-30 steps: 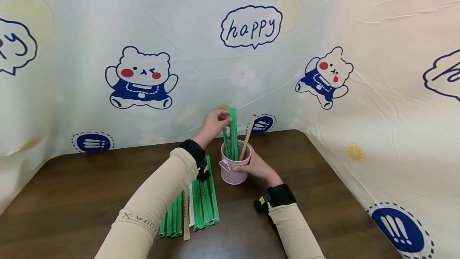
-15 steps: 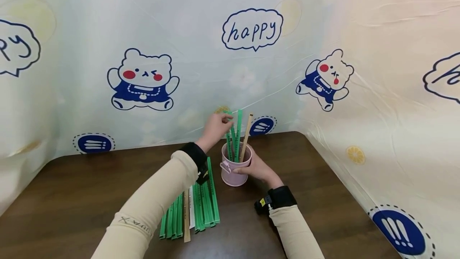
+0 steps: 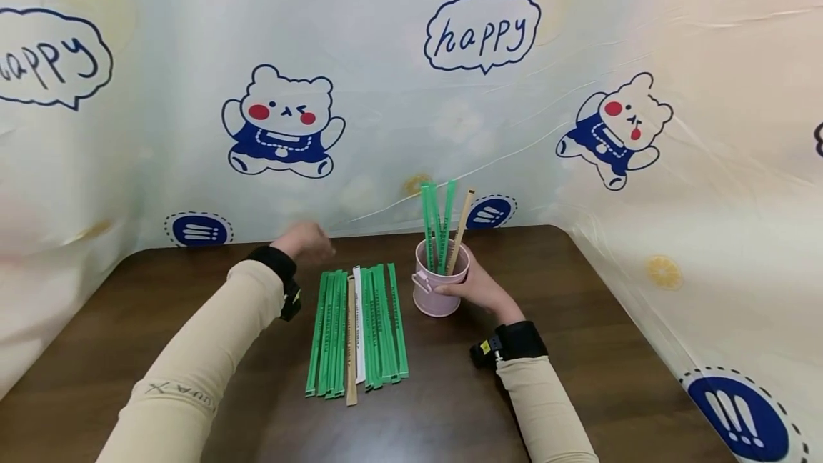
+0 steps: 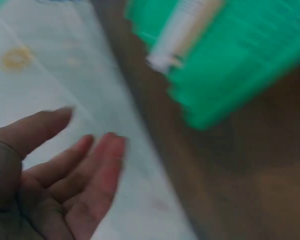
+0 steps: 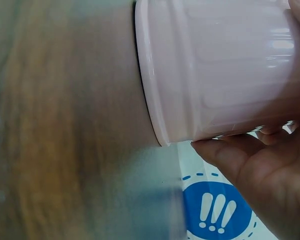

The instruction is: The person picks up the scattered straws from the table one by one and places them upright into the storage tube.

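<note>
The fingers (image 4: 107,172) of the left hand (image 3: 305,243) are bending loosely, with the thumb standing wide of them, above the far side of the desk (image 3: 450,413); the right hand (image 3: 484,293) is gripping the side of a pink bucket (image 3: 431,299), which is standing upright on the desk; several leaning green sticks (image 3: 444,234) and a leaning tan stick (image 3: 460,231) are rising past its rim; to the bucket's left, flat green sticks (image 3: 331,338) are lying side by side, a flat tan stick (image 3: 351,356) and a white stick (image 3: 360,331) running between them; behind, a printed cloth (image 3: 386,120) is hanging.
</note>
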`<state>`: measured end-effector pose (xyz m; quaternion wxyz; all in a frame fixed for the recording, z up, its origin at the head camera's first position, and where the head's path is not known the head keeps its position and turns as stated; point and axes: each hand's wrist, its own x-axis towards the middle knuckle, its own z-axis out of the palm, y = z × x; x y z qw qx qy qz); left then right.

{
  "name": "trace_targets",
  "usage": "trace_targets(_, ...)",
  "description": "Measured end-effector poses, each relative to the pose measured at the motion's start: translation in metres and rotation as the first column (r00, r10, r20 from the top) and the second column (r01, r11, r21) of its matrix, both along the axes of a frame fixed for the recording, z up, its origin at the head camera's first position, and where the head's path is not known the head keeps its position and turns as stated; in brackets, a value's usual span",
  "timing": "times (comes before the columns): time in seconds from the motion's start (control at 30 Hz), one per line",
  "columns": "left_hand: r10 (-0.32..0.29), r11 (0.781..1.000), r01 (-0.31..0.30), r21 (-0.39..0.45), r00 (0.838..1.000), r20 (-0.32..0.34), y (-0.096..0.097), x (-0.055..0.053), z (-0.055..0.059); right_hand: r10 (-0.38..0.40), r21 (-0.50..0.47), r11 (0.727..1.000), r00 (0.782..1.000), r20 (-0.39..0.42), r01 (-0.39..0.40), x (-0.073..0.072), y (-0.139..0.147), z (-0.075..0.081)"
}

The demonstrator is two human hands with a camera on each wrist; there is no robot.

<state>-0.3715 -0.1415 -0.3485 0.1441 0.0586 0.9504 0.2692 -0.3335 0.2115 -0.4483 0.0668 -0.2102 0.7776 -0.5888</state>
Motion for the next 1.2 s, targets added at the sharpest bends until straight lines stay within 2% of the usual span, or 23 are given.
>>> trace_targets(0.07, 0.026, 0.998, -0.020, -0.059, 0.995, 0.100, -0.010, 0.001, -0.016, -0.002, 0.003, 1.000, 1.000, 0.004, 0.002, 0.000, 0.001, 0.000)
trace_targets(0.13, 0.060, 0.996, -0.051, -0.067, 0.987, 0.148, -0.016, 0.003, -0.032, -0.003, 0.006, 1.000, 1.000, 0.010, 0.003, 0.000, 0.002, 0.000)
trace_targets(0.23, 0.114, 0.993, -0.114, -0.007, 0.983, 0.143, -0.021, 0.006, -0.050, 0.005, 0.000, 1.000, 1.000, 0.004, -0.005, -0.002, 0.001, 0.001)
trace_targets(0.37, 0.155, 0.986, -0.160, 0.057, 0.984, 0.084, -0.020, 0.008, -0.061, 0.021, -0.006, 1.000, 1.000, -0.017, -0.021, -0.003, 0.001, 0.004)
trace_targets(0.6, 0.182, 0.981, -0.186, 0.063, 0.981, 0.068, -0.017, 0.007, -0.068, -0.001, 0.012, 1.000, 1.000, 0.019, 0.001, 0.000, 0.001, 0.002)
trace_targets(0.77, 0.233, 0.966, -0.238, 0.100, 0.971, 0.060, -0.019, 0.004, -0.071, -0.001, 0.011, 1.000, 1.000, 0.021, 0.001, -0.002, 0.000, 0.004)
trace_targets(0.93, 0.241, 0.953, -0.248, 0.173, 0.969, 0.059, -0.024, 0.001, -0.062, 0.018, -0.004, 1.000, 1.000, -0.018, -0.018, -0.006, -0.001, 0.006)
trace_targets(1.2, 0.258, 0.926, -0.281, 0.252, 0.958, 0.123, -0.025, -0.004, -0.041, -0.006, 0.002, 1.000, 1.000, 0.021, 0.006, 0.001, 0.001, 0.003)
